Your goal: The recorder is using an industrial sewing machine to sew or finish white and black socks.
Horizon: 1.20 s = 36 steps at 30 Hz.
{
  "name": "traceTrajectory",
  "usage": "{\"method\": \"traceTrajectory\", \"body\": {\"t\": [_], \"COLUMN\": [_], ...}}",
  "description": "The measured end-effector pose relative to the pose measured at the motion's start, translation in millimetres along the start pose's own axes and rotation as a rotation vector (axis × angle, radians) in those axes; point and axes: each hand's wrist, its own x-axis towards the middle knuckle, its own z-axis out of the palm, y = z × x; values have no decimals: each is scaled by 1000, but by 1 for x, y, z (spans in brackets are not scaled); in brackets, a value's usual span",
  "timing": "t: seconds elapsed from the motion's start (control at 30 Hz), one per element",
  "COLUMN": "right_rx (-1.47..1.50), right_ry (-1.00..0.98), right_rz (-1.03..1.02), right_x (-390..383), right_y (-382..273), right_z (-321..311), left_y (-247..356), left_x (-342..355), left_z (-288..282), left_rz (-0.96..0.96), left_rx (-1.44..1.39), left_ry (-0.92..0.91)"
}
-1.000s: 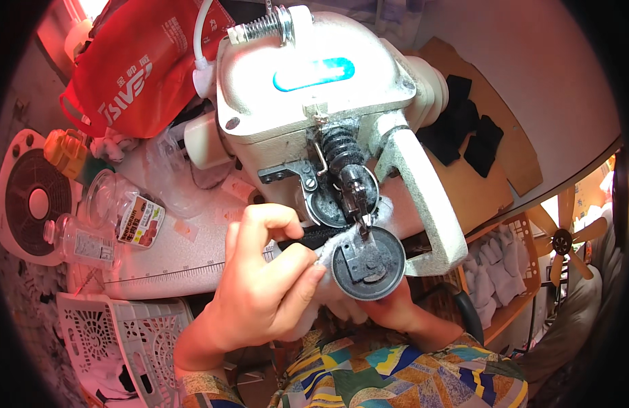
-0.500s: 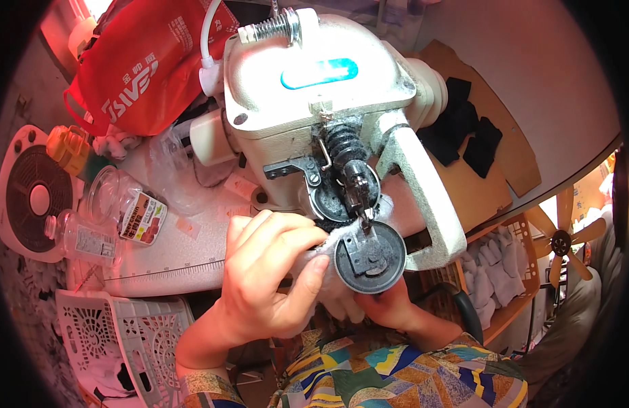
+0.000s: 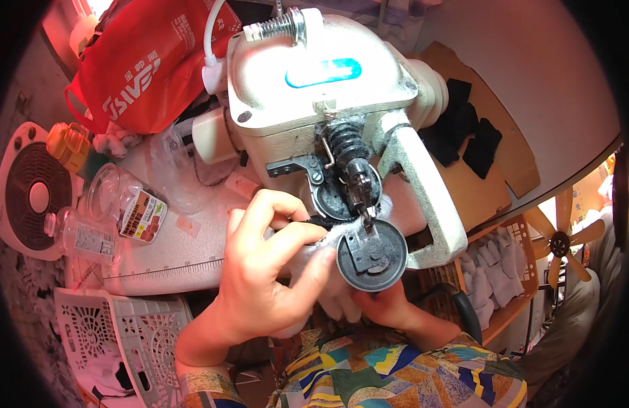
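Observation:
A pale sewing machine [image 3: 280, 136] with two dark round feed discs stands in front of me. My left hand [image 3: 267, 265] is at the left side of the front disc [image 3: 372, 257], thumb and index finger pinching the edge of a white fuzzy knit piece [image 3: 338, 299]. Finger-like lobes hang from this piece below the disc, like a glove's. Its upper edge runs between the discs, beneath the needle parts [image 3: 363, 197]. My right hand [image 3: 382, 302] is under the front disc, next to the white knit; its fingers are hidden.
Left on the table are clear plastic jars [image 3: 141, 214], a fan [image 3: 37, 197] and a red bag [image 3: 144, 68]. A white plastic basket [image 3: 151, 330] stands below. To the right lie black fabric pieces [image 3: 481, 146] on cardboard, a crate of white knit pieces [image 3: 495, 272] and another fan [image 3: 559, 243].
My left index finger has bent more and its knuckles have risen, with the pinch still by the disc. The right hand looks nearly unmoved. The whole view has shifted slightly.

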Motion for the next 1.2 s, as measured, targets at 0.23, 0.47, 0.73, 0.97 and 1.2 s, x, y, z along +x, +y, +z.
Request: {"method": "traceTrajectory", "body": {"t": [0.23, 0.47, 0.73, 0.97, 1.2], "right_rx": [-7, -56, -19, -28, -45], "right_ry": [47, -25, 28, 118, 149], "right_rz": [-73, 59, -23, -71, -35], "right_x": [0, -6, 0, 2, -1], "right_y": [6, 9, 5, 7, 13], "right_z": [2, -1, -2, 2, -1], "left_y": [-8, -11, -14, -14, -10], "left_x": [-1, -4, -9, -8, -1], "left_z": [2, 6, 2, 2, 8], "left_rz": [0, 271, 265, 279, 369], "left_rx": [-112, 187, 124, 118, 170], "left_ry": [50, 109, 97, 106, 136]}}
